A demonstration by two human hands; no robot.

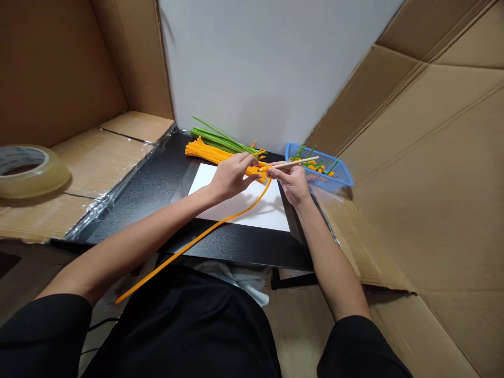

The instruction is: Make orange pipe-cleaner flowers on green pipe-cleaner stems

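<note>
My right hand (pixel 292 182) pinches a pale, pencil-like wooden stick (pixel 301 162) and an orange pipe cleaner (pixel 220 222). The pipe cleaner appears coiled round the stick near its left tip. From there its long free tail hangs down and left, past the table's front edge. My left hand (pixel 233 176) is beside that tip, thumb and fingers apart in a curve, holding nothing that I can see. Below both hands lies a white sheet of paper (pixel 260 212). Behind them is a bundle of orange pipe cleaners (pixel 207 151), partly hidden by my left hand.
Green pipe cleaners (pixel 214 138) lie behind the orange bundle on the black table (pixel 137 205). A blue basket (pixel 334 182) at right holds small orange and green pieces. Clear tape (pixel 51 176) rests on cardboard at left. Cardboard walls (pixel 425 173) flank both sides.
</note>
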